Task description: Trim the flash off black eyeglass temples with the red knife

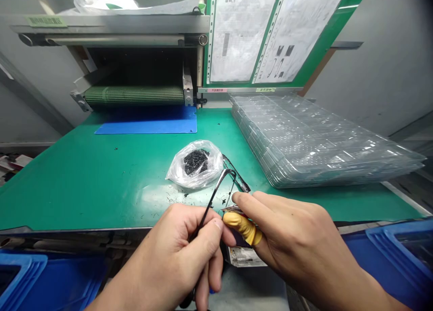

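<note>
My left hand is closed around a thin black curved plastic part that rises up and bends to the right. My right hand, with a yellow finger cot on the thumb, pinches a small metal tool with a reddish handle against that part. Both hands hover at the front edge of the green table. Just beyond them lies a clear plastic bag holding small black pieces. Another thin black part lies on the mat beside the bag.
A stack of clear plastic trays fills the table's right side. A blue mat lies before a green conveyor belt at the back. Papers hang on a green board. Blue bins sit low at left and right.
</note>
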Motion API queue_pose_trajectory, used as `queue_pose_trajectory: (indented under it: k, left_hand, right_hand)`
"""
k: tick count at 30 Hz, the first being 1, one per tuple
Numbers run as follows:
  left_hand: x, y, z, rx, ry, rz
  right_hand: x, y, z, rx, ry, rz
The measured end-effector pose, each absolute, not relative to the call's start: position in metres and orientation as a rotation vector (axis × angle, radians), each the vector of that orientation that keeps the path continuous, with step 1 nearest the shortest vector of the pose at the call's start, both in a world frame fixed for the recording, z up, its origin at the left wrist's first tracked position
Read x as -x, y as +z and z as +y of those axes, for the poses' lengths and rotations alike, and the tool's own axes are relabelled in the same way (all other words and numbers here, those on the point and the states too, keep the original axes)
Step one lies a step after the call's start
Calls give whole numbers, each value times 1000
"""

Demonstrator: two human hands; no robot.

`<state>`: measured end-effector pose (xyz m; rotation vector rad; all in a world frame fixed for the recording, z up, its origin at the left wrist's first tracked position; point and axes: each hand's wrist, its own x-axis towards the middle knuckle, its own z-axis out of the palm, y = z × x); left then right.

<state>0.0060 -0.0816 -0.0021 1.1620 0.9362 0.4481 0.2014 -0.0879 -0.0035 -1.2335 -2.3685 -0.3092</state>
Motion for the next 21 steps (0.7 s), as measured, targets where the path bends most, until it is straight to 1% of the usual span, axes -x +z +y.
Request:
queue_pose_trajectory:
  k: [10,13,17,19,21]
  left_hand:
    - [-11,2,-78,-1284,433,988]
    - [-12,-1,-78,-1342,426,1005]
    - [-8,-3,-80,-1278,414,990]
    - [-5,-2,-81,-1230,419,970]
    - [-4,-3,-80,-1184,399,946]
  right_hand:
    - [-203,-5,-87,1263,-350,-2339]
    - [-202,-8,-87,1284,-310,-2361]
    - [-201,-12,-91,1273,-108,-2381]
    - [-203,-11,-92,1273,49,-2270]
    - [-205,-10,-89,1323,286,-2064]
